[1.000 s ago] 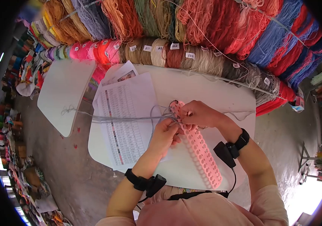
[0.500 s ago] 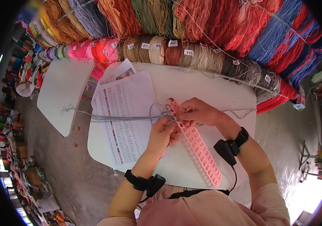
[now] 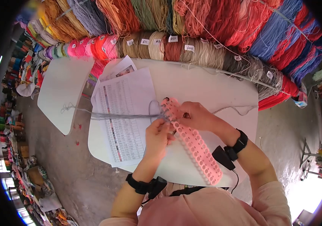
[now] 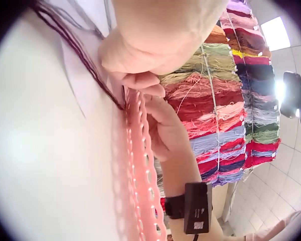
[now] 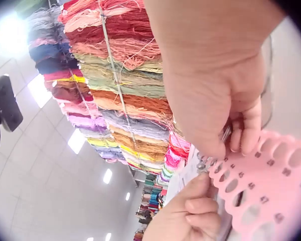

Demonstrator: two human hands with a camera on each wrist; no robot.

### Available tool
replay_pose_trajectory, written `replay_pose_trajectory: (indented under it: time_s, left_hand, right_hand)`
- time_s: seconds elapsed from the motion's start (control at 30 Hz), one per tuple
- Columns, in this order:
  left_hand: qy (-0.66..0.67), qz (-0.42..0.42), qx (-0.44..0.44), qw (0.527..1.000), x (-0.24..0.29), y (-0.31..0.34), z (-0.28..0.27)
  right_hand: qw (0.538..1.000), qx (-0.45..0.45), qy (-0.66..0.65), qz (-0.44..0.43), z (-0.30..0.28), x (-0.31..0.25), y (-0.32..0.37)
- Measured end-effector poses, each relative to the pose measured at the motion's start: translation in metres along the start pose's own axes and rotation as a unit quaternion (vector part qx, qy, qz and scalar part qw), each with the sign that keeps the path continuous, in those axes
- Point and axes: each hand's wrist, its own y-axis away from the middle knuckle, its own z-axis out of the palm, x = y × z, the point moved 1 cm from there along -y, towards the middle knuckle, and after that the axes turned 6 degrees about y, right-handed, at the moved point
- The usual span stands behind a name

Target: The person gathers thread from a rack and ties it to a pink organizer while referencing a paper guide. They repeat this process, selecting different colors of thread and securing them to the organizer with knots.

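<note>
A long pink thread holder board (image 3: pixel 196 145) with numbered holes along both edges lies slantwise over the white table. Grey embroidery thread (image 3: pixel 127 116) stretches from the left to the board's upper end, where some is looped through the edge holes. My left hand (image 3: pixel 156 137) pinches the thread right at the board's left edge. Over the board's upper part, my right hand (image 3: pixel 196 118) has thumb and fingers pinched together, with grey strands (image 5: pixel 226 133) between them in the right wrist view. Dark reddish strands (image 4: pixel 85 57) meet the board in the left wrist view.
Printed sheets with a chart (image 3: pixel 125 135) lie left of the board. A second white tabletop (image 3: pixel 65 94) stands farther left, with loose thread ends over it. Labelled skeins (image 3: pixel 191 51) line the back edge, and a loose grey strand (image 3: pixel 236 109) trails right.
The board's upper end has shifted a little left. Both hands have moved slightly left with it, still working at the thread. The right hand's fingers have lifted slightly.
</note>
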Motion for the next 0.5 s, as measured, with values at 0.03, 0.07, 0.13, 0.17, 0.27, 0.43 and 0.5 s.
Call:
replay_pose_trajectory:
  time_s: [0.03, 0.07, 0.13, 0.17, 0.27, 0.43, 0.5]
  left_hand:
    - [0.024, 0.014, 0.011, 1.0, 0.001, 0.004, -0.006]
    - [0.047, 0.029, 0.023, 0.998, 0.001, 0.008, -0.012]
    - [0.111, -0.009, -0.01, 0.994, -0.004, 0.015, -0.024]
    - [0.144, -0.025, -0.027, 0.989, -0.005, 0.017, -0.028]
    - [0.265, -0.057, -0.111, 0.956, -0.003, 0.026, -0.031]
    - [0.414, -0.144, -0.149, 0.887, -0.014, 0.036, -0.037]
    - [0.485, -0.163, -0.21, 0.833, -0.02, 0.039, -0.039]
  right_hand:
    - [1.0, 0.011, 0.002, -0.018, 0.004, 0.002, 0.004]
    - [0.999, 0.023, 0.004, -0.036, 0.008, 0.004, 0.009]
    - [0.996, 0.045, 0.024, -0.076, 0.015, 0.002, 0.015]
    - [0.993, 0.057, 0.045, -0.097, 0.016, -0.001, 0.017]
    - [0.987, 0.074, 0.124, -0.072, 0.021, -0.017, 0.026]
    - [0.973, 0.056, 0.224, 0.018, 0.035, -0.038, 0.039]
    - [0.979, 0.052, 0.191, 0.039, 0.036, -0.036, 0.043]
